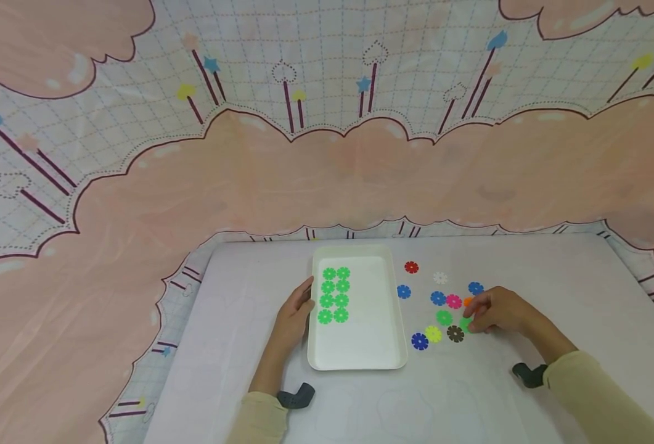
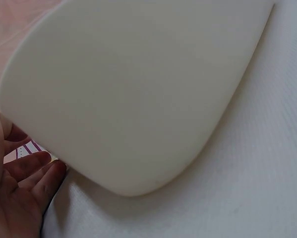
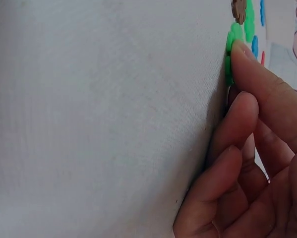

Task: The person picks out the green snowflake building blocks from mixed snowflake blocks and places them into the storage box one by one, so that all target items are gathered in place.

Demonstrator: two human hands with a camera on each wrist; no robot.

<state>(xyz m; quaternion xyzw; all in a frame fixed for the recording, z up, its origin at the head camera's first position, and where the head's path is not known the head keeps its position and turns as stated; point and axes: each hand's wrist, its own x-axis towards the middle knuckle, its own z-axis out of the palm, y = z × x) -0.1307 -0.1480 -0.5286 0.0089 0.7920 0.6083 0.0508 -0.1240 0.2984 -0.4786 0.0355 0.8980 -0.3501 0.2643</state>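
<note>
In the head view, a white tray [image 1: 376, 361] holds several green snowflake discs [image 1: 327, 301] in two columns on its left side. My left hand [image 1: 292, 314] holds the tray's left edge; up close in the left wrist view, the fingertips [image 2: 59, 166] meet the outer wall of the tray [image 2: 138, 99]. Right of the tray, my right hand [image 1: 498, 311] is low over loose discs, its thumb and forefinger around a green snowflake disc [image 1: 465, 324]. The right wrist view shows the thumb [image 3: 267, 82] pressed on that green disc [image 3: 233, 33], which it partly covers.
Close by on the white table [image 1: 460, 401] lie loose discs: a brown one [image 1: 455, 333], another green one [image 1: 444, 317], a pink one [image 1: 453, 301], a yellow one [image 1: 433, 334], a red one [image 1: 412, 267], a white one [image 1: 440, 278] and several blue ones [image 1: 420, 341].
</note>
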